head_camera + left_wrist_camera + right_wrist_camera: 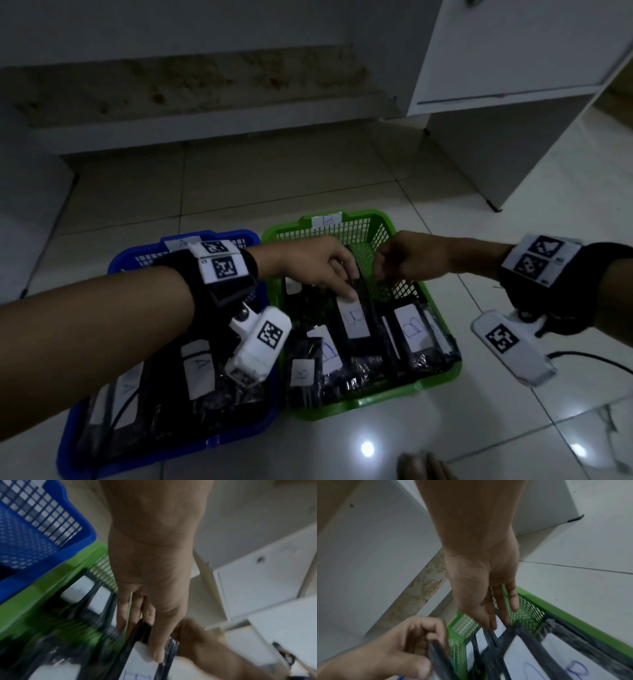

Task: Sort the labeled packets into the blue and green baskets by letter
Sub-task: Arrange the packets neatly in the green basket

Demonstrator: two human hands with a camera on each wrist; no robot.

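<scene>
On the tiled floor a blue basket (137, 260) tagged A stands left of a green basket (376, 226) tagged B. My left hand (342, 287) reaches across the blue one into the green one and pinches the top end of a black packet (354, 318) with a white B label. In the left wrist view the thumb lies on that label (137, 655). My right hand (383, 270) hangs over the green basket's back half with its fingers (501, 616) loose and pointing down, holding nothing. Other B packets (412, 329) fill the green basket; A packets (198, 373) lie in the blue one.
A white cabinet (513, 51) stands at the back right and a low stained step (205, 120) runs along the back. A black cable (589, 359) trails on the floor to the right. Toes (421, 467) show at the bottom edge.
</scene>
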